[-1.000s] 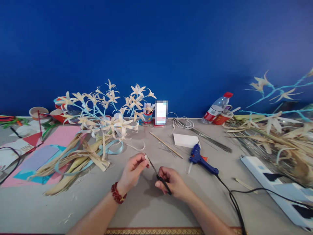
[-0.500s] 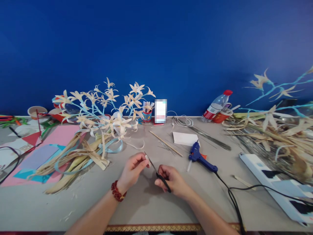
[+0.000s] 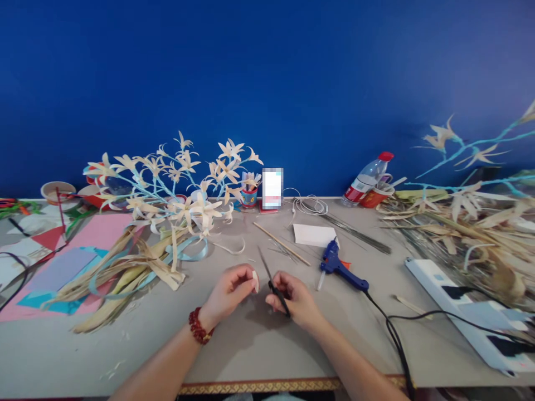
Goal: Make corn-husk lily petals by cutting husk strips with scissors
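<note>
Between thumb and fingers my left hand pinches a small pale strip, which looks like a piece of dried husk. My right hand is closed round the black handles of a pair of scissors. The blades point up and away, just right of the strip and apart from it. Beyond my hands lie a thin wooden stick and a few wires. To the right of my right hand rests a blue glue gun.
Cream husk flowers on blue stems stand at the back left, above dried husks and coloured paper. At right are a white power strip with black cables and more husks. A bottle leans at the back.
The scissors have come away from the strip and moved slightly up and right of it. The strip in my left hand now stands more upright. The view has shifted a little.
</note>
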### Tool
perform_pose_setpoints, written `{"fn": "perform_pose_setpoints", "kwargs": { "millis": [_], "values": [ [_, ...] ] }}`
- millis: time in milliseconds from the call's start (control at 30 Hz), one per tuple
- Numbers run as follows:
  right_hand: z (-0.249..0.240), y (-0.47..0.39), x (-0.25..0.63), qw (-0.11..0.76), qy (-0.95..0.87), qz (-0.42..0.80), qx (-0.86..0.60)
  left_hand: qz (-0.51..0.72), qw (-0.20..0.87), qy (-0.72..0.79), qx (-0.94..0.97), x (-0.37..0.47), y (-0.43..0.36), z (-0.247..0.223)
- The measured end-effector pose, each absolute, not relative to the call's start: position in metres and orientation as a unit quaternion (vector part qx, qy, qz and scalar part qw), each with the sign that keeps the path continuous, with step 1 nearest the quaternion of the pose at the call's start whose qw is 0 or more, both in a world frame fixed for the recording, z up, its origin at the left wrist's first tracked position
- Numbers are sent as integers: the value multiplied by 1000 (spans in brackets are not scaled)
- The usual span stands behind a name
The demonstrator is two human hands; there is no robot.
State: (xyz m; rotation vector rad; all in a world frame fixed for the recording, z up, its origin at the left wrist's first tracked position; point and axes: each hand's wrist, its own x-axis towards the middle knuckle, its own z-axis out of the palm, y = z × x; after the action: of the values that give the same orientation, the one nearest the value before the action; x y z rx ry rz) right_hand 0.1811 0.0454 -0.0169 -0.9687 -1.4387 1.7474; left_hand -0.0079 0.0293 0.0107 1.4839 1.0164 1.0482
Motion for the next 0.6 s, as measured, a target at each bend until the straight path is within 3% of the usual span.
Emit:
{"fn": "perform_pose_setpoints", "kwargs": {
  "millis": [133,300,467,600],
  "values": [
    [-10,46,178,419,-503,676,-338,360,491,433,664,-1,27,10],
    [-12,46,179,430,-498,680,-324,328,483,426,691,3,27,9],
    [-12,47,180,419,-505,682,-323,393,522,425,627,0,27,5],
    [-10,46,179,430,-500,676,-328,453,614,407,503,2,24,2]
  ]
}}
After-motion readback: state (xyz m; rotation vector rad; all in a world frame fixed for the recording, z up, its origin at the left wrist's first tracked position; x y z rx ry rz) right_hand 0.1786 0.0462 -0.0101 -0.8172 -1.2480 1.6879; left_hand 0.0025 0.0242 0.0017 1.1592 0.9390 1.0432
